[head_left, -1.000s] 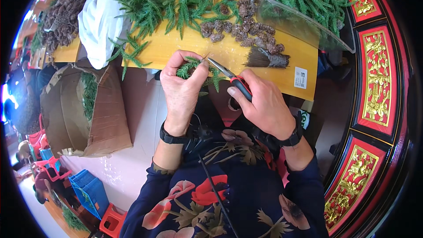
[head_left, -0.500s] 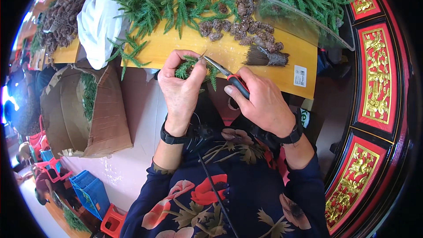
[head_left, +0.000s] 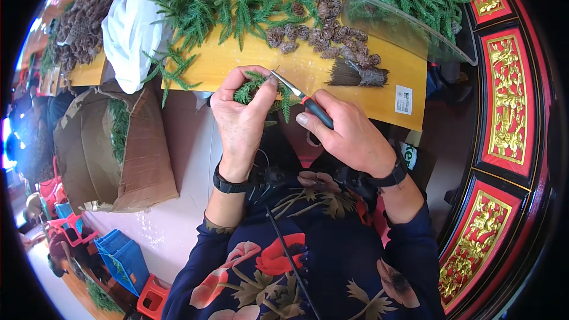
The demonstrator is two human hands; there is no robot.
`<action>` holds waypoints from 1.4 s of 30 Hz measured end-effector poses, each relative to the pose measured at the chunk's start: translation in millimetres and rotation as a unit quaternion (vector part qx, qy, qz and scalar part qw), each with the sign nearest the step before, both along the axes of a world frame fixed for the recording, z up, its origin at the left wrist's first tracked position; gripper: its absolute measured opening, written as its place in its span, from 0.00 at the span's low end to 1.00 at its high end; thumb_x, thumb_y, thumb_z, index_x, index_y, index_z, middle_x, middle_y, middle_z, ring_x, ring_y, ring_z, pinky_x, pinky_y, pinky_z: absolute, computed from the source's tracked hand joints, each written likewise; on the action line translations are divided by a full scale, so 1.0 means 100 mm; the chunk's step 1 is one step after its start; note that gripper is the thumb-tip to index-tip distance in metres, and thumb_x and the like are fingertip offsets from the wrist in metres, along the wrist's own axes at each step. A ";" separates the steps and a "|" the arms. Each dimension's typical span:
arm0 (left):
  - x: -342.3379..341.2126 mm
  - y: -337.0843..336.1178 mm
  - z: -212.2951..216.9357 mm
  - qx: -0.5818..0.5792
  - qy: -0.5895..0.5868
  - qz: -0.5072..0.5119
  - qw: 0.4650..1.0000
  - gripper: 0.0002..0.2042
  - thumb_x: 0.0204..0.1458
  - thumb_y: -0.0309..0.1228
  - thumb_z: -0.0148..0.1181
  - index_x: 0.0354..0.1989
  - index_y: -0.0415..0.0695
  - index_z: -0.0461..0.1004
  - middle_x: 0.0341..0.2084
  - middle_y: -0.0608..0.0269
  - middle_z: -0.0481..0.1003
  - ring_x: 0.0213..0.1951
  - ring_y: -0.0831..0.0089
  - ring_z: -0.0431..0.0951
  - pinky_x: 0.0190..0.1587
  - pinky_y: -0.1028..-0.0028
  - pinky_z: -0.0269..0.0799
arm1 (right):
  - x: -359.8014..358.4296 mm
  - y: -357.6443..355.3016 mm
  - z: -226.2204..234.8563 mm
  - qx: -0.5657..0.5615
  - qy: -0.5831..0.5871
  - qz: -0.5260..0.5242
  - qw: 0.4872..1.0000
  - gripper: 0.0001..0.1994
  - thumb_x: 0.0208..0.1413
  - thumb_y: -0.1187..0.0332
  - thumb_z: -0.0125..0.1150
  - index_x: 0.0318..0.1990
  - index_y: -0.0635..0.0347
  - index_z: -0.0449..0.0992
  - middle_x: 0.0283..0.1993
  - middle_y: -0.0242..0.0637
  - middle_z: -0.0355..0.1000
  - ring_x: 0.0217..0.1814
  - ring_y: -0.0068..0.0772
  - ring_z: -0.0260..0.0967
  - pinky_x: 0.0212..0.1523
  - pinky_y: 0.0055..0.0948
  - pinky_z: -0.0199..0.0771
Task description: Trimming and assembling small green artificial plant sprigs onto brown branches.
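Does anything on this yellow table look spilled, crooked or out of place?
Mostly it just looks busy. A few green sprigs hang over the near edge of the yellow table, and small cones lie scattered loose rather than in a container. The left hand holds a sprig and the right hand holds scissors.

Centre frame, the sprig (head_left: 252, 86) sits in the left hand (head_left: 240, 121), snips (head_left: 305, 104) in the right hand (head_left: 349, 136) just right of it. Above, cones (head_left: 320, 29) lie on the board (head_left: 237, 65); cardboard box (head_left: 118, 148) sits left.
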State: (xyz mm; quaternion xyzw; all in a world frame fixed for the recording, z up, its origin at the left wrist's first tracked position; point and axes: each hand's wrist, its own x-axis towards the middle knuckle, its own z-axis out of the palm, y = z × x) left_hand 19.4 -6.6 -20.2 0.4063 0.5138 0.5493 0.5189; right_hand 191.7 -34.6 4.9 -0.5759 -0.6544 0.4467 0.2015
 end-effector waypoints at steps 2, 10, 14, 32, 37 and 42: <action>0.00 0.00 0.00 0.002 0.005 -0.002 1.000 0.04 0.50 0.21 0.63 0.34 0.39 0.77 0.24 0.75 0.73 0.26 0.90 0.69 0.31 0.87 0.65 | 0.01 0.00 -0.01 0.000 0.000 -0.001 1.000 0.15 0.60 0.60 0.60 0.36 0.65 0.68 0.26 0.50 0.70 0.31 0.56 0.69 0.33 0.42 0.66; -0.04 0.05 -0.07 -0.078 -0.023 -0.034 0.996 0.06 0.50 0.22 0.64 0.36 0.39 0.76 0.26 0.73 0.74 0.28 0.88 0.70 0.33 0.85 0.66 | -0.03 0.04 -0.24 0.105 -0.103 -0.013 0.989 0.12 0.59 0.63 0.58 0.35 0.65 0.68 0.27 0.48 0.70 0.30 0.53 0.70 0.33 0.40 0.68; -0.21 0.20 -0.30 -0.152 -0.106 -0.084 0.979 0.07 0.48 0.23 0.64 0.35 0.40 0.74 0.27 0.71 0.74 0.26 0.86 0.70 0.31 0.84 0.64 | -0.15 0.13 -0.31 0.238 -0.320 -0.035 0.916 0.08 0.57 0.66 0.56 0.35 0.61 0.68 0.28 0.42 0.69 0.28 0.48 0.70 0.32 0.39 0.70; -0.30 0.16 -0.29 -0.039 -0.160 0.001 0.986 0.08 0.49 0.20 0.61 0.38 0.40 0.73 0.29 0.69 0.74 0.26 0.85 0.69 0.33 0.84 0.65 | -0.13 0.27 -0.05 0.092 -0.161 0.042 0.982 0.11 0.54 0.69 0.55 0.42 0.64 0.69 0.32 0.47 0.71 0.38 0.51 0.71 0.39 0.43 0.67; -0.31 0.12 -0.20 -0.023 -0.147 -0.001 0.989 0.08 0.50 0.19 0.59 0.39 0.40 0.74 0.30 0.70 0.74 0.28 0.86 0.69 0.35 0.84 0.66 | -0.13 0.34 -0.08 -0.017 -0.044 0.067 0.997 0.14 0.54 0.68 0.57 0.46 0.64 0.68 0.33 0.51 0.72 0.40 0.53 0.72 0.41 0.43 0.68; -0.31 0.08 -0.17 -0.015 -0.132 -0.015 0.991 0.08 0.50 0.20 0.58 0.39 0.39 0.74 0.31 0.69 0.74 0.30 0.86 0.70 0.36 0.83 0.67 | -0.10 0.33 -0.07 0.010 -0.053 0.106 0.993 0.15 0.54 0.67 0.58 0.47 0.64 0.69 0.34 0.52 0.71 0.40 0.54 0.71 0.41 0.42 0.68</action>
